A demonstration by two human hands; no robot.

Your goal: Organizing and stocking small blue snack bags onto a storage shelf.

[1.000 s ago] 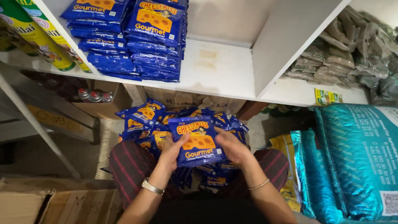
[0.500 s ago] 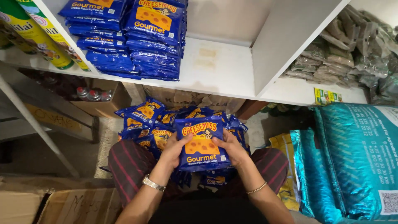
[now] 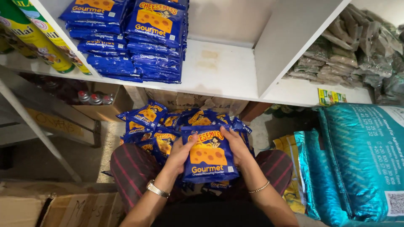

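I hold a small stack of blue pouches with an orange cheese picture upright over my lap. My left hand grips its left edge and my right hand grips its right edge. Behind the stack, a loose heap of the same blue pouches lies across my knees. On the white shelf above, two tall piles of identical blue pouches are stacked at the left. A watch sits on my left wrist, a thin bracelet on my right.
Yellow-green cans stand at the upper left. Clear bags of dried goods fill the right shelf bay. Large teal sacks lean at the right. Cardboard boxes sit at lower left, and bottles in a box under the shelf.
The stack of pouches in my hands has come down and closer to my body. My hands have shifted along its sides while keeping hold.
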